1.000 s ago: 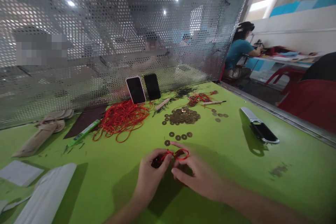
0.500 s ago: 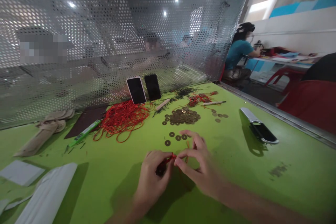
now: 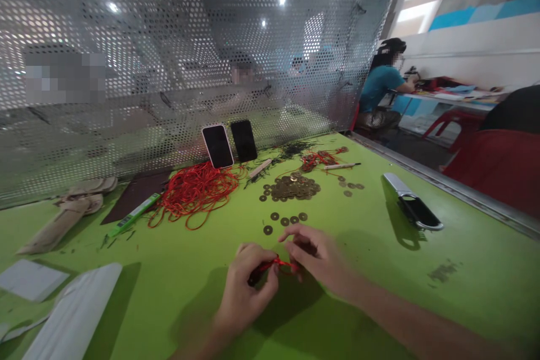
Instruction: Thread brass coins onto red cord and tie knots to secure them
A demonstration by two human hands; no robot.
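My left hand (image 3: 250, 281) is closed around dark coins strung on red cord (image 3: 279, 262), over the green table (image 3: 160, 304). Red cord runs from its fingertips towards my right hand (image 3: 310, 253), whose fingers are curled at the cord's right end. Whether those fingers grip the cord is hard to tell. Just beyond my hands lie several loose coins (image 3: 285, 221), and behind them is a coin pile (image 3: 295, 187). A heap of red cord (image 3: 196, 191) spreads to the left of the pile.
Two phones (image 3: 217, 147) lean against a perforated metal screen (image 3: 169, 56). A green cutter (image 3: 135, 215) and white objects (image 3: 76, 315) lie left, a black-and-silver tool (image 3: 415, 205) right. A person in teal (image 3: 382, 87) sits at another table.
My right hand has drawn back from my left fingertips, its fingers more curled, and a stretch of red cord now shows between the hands. The view has shifted slightly.
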